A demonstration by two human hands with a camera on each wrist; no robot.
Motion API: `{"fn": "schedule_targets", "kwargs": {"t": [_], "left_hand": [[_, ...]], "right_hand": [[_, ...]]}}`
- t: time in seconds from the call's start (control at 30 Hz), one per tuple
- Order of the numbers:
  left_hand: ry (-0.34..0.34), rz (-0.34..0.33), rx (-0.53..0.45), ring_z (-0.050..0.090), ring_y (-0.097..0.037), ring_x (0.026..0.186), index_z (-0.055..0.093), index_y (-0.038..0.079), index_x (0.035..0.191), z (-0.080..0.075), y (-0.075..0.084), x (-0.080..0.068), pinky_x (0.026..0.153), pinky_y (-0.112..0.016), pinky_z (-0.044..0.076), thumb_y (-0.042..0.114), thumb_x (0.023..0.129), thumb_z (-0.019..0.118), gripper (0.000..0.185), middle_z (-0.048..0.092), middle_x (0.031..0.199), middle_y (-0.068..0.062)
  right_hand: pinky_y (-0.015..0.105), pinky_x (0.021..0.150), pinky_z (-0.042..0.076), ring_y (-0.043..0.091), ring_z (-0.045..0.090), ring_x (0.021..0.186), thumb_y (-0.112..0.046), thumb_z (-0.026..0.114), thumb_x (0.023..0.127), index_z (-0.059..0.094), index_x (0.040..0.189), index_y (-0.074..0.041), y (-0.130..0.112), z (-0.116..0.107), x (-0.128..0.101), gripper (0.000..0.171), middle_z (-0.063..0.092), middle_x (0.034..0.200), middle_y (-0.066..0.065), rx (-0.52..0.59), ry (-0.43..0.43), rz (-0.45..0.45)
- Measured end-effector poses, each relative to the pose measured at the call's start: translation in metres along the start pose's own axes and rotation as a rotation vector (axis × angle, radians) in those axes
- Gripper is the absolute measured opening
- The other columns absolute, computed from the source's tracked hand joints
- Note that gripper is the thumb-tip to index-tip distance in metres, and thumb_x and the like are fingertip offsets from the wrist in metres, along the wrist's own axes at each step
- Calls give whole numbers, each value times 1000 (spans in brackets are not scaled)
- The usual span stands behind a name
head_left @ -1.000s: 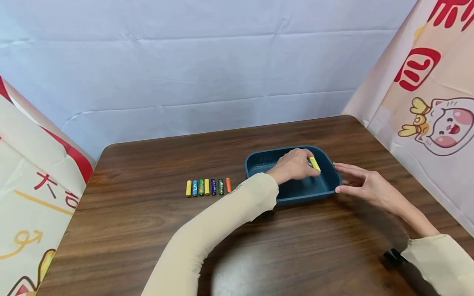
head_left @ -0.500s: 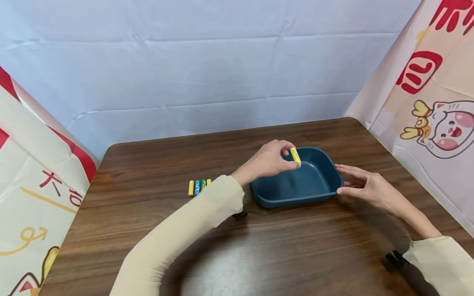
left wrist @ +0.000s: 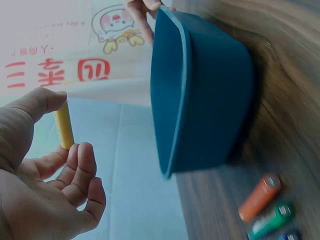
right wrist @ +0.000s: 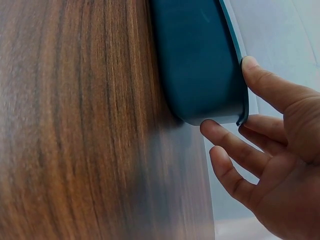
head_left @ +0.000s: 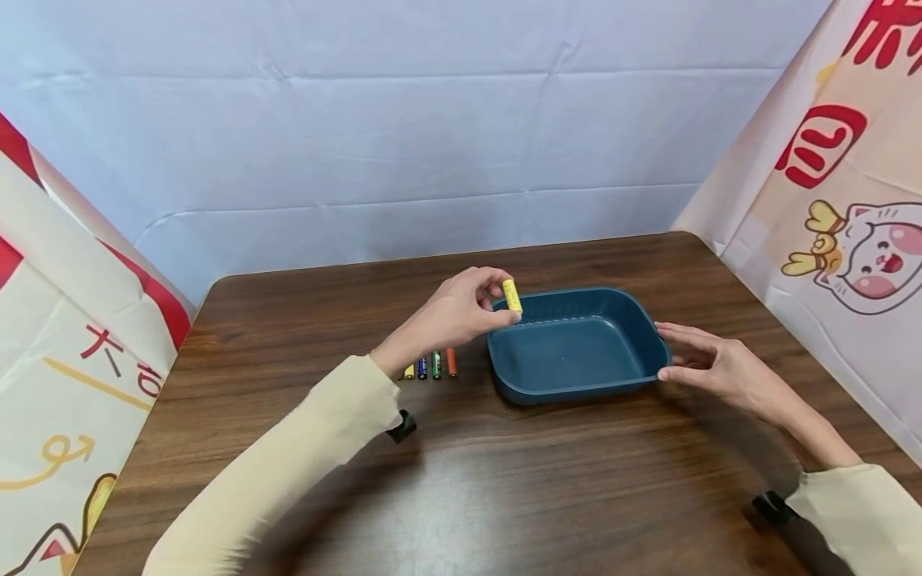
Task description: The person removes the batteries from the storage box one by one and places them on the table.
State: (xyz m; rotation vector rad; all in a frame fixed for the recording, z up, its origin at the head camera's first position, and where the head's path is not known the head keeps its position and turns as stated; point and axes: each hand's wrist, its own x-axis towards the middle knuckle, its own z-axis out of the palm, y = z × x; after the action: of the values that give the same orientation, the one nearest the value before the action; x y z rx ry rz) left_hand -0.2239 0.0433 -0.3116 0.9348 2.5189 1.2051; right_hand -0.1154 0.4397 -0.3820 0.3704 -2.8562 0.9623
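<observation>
Left hand (head_left: 457, 314) pinching yellow battery (head_left: 512, 295) between thumb and fingertips just above blue tray's (head_left: 576, 388) left rim, long axis near upright, tilted slightly; label unreadable. Right hand (head_left: 709, 370) spread, fingertips touching tray's right end. Row of batteries (head_left: 430, 366) on table (head_left: 504, 480) partly hidden behind left wrist; writing illegible.

The left hand (head_left: 461, 312) and its sleeve cover most of the row of batteries (head_left: 430, 366) beside the blue tray (head_left: 576, 394), so their count cannot be told. Print on the yellow battery (head_left: 512, 295) is too small to read. In the left wrist view, the blue battery (left wrist: 290, 235) is cut by the bottom edge. The right hand (head_left: 713, 366) hides the tray's far end wall.
</observation>
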Motion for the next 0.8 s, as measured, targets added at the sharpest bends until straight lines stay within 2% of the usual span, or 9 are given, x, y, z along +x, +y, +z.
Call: {"fn": "schedule_targets", "kwargs": {"t": [0.27, 0.5, 0.67, 0.8], "left_hand": [[37, -63, 16, 58, -19, 95, 62, 13, 134, -22, -27, -31, 78, -36, 51, 27, 93, 79, 47, 59, 115, -7], [74, -68, 34, 60, -21, 94, 60, 9, 136, -54, -55, -58, 78, -36, 51, 24, 93, 80, 50, 61, 115, -8], [80, -104, 53, 61, -21, 96, 60, 10, 136, -73, -79, -80, 79, -38, 51, 24, 94, 78, 48, 63, 117, -8], [66, -146, 81, 60, -22, 92, 59, 9, 136, -81, -99, -97, 76, -37, 51, 23, 95, 77, 47, 64, 115, -8]], "right_hand": [[12, 71, 51, -8, 65, 94, -17, 82, 91, 54, 150, -6, -2, 2, 0, 66, 57, 142, 26, 1, -4, 4], [11, 72, 51, -9, 64, 95, -18, 82, 91, 53, 151, -6, -2, 2, 0, 67, 56, 144, 25, 13, -8, 15], [11, 73, 50, -10, 63, 96, -18, 82, 91, 53, 151, -6, -2, 1, -1, 67, 56, 145, 25, 15, -9, 19], [11, 72, 51, -9, 64, 95, -17, 82, 91, 54, 150, -6, -2, 1, -1, 67, 57, 143, 26, 15, 0, 3]]}}
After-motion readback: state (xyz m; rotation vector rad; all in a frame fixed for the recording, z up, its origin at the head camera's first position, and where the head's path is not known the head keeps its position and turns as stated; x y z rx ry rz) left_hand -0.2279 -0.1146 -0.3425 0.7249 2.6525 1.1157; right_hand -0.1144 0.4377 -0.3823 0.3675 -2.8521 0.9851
